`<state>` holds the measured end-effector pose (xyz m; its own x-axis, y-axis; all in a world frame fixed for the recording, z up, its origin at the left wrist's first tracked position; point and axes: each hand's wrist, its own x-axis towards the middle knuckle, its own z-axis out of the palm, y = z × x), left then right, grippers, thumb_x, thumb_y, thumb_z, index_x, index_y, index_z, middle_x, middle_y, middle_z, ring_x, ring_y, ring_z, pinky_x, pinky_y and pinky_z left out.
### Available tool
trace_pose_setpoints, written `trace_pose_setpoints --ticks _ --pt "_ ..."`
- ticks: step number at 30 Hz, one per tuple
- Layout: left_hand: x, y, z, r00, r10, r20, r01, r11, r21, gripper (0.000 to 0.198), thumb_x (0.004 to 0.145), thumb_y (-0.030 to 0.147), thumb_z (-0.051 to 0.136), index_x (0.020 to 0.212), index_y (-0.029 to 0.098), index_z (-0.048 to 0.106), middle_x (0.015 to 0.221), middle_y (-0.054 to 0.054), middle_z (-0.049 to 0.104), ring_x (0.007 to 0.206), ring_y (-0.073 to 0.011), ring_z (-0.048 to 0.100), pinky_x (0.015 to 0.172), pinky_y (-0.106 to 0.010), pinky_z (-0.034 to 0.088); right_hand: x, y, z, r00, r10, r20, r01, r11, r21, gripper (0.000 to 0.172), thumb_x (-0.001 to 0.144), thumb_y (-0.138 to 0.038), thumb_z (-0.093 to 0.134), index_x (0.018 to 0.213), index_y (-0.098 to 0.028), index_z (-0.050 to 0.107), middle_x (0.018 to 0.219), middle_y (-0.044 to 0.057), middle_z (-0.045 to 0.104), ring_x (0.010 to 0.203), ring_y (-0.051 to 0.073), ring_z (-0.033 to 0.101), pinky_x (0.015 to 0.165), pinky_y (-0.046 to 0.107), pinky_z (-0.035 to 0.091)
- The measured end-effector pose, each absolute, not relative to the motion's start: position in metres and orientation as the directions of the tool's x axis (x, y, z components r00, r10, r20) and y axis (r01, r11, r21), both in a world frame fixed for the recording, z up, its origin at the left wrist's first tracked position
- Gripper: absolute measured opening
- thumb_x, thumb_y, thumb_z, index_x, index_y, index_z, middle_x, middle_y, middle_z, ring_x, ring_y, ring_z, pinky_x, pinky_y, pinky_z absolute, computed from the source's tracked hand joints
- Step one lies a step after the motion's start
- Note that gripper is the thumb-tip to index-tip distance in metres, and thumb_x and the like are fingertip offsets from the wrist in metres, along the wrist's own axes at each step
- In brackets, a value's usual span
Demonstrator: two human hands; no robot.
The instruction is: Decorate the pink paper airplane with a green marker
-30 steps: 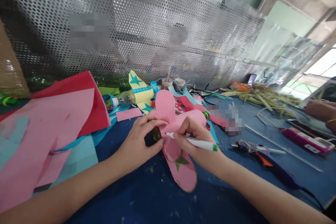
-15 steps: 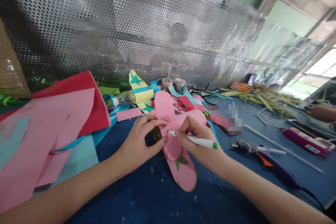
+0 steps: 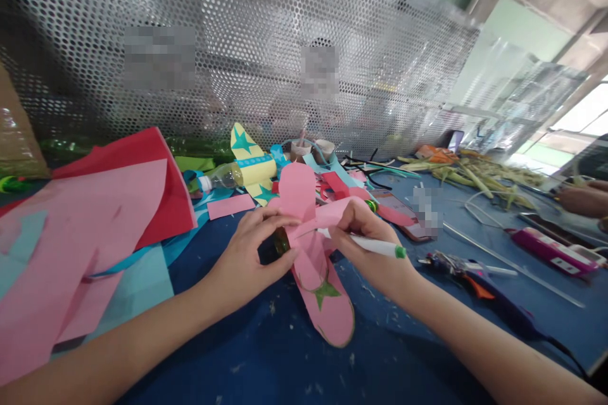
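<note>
Marker [image 3: 380, 247] now sits further right along the pink-wrapped bottle [image 3: 332, 210] than half a second ago, my right hand [image 3: 363, 231] going with it. Right fingers: closed in a pinch around the barrel; the nib is too blurred to tell if it touches paper. Left hand [image 3: 259, 243]: thumb and fingers in a wide curve, gripping the bottle's bare end, placed as before. Bottle lies ahead of me over the blue table [image 3: 223, 354], one pink wing [image 3: 298, 190] standing on its far side, another with a green star [image 3: 327, 294] slanting toward me. Judgement: the shift suggests a stroke running lengthwise, so a steady left grip matters
</note>
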<state>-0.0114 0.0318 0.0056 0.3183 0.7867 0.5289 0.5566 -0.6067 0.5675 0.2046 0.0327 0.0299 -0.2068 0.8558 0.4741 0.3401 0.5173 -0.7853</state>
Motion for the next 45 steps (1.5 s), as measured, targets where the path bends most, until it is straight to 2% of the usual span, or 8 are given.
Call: trace_pose_setpoints --ticks 4,20,34,40,45 --pt "-0.011 0.032 0.006 0.325 0.792 0.517 0.548 -0.603 0.579 0.028 0.087 0.028 0.06 0.114 0.028 0.064 0.118 -0.006 0.061 0.121 -0.0278 0.053 0.106 -0.051 0.043 0.205 0.03 0.025 -0.231 0.847 0.478 0.343 0.531 -0.775 0.025 0.081 -0.012 0.055 0.07 -0.024 0.037 0.062 -0.008 0.039 0.054 0.01 0.035 0.05 0.023 0.031" --pt "-0.012 0.032 0.004 0.312 0.793 0.523 0.563 -0.598 0.571 0.028 0.086 0.032 0.063 0.113 0.025 0.066 0.117 -0.007 0.06 0.122 -0.0278 0.054 0.107 -0.051 0.043 0.193 0.011 0.027 -0.361 0.875 0.323 0.39 0.456 -0.8 0.018 0.079 -0.013 0.055 0.07 -0.023 0.042 0.058 -0.01 0.043 0.049 0.007 0.033 0.046 0.019 0.029" --pt "-0.012 0.034 0.003 0.318 0.779 0.541 0.558 -0.615 0.558 0.027 0.087 0.031 0.063 0.114 0.027 0.065 0.117 -0.007 0.062 0.12 -0.0274 0.055 0.105 -0.05 0.046 0.196 0.02 0.03 -0.327 0.847 0.419 0.382 0.524 -0.761 0.02 0.08 -0.012 0.055 0.072 -0.023 0.042 0.061 -0.008 0.042 0.053 0.009 0.035 0.049 0.021 0.029" --pt "-0.011 0.033 0.005 0.323 0.784 0.53 0.552 -0.611 0.568 0.027 0.088 0.031 0.06 0.115 0.027 0.063 0.118 -0.007 0.062 0.121 -0.0277 0.054 0.105 -0.051 0.045 0.195 0.024 0.032 -0.32 0.846 0.427 0.397 0.529 -0.75 0.021 0.083 -0.018 0.057 0.072 -0.024 0.04 0.061 -0.008 0.042 0.053 0.01 0.036 0.048 0.023 0.028" --pt "-0.011 0.033 0.009 0.328 0.788 0.522 0.57 -0.605 0.556 0.027 0.087 0.029 0.059 0.114 0.028 0.063 0.117 -0.006 0.062 0.12 -0.0276 0.055 0.105 -0.048 0.046 0.193 0.031 0.033 -0.32 0.82 0.474 0.413 0.571 -0.709 0.021 0.084 -0.021 0.058 0.073 -0.024 0.041 0.063 -0.006 0.046 0.056 0.011 0.041 0.053 0.024 0.032"
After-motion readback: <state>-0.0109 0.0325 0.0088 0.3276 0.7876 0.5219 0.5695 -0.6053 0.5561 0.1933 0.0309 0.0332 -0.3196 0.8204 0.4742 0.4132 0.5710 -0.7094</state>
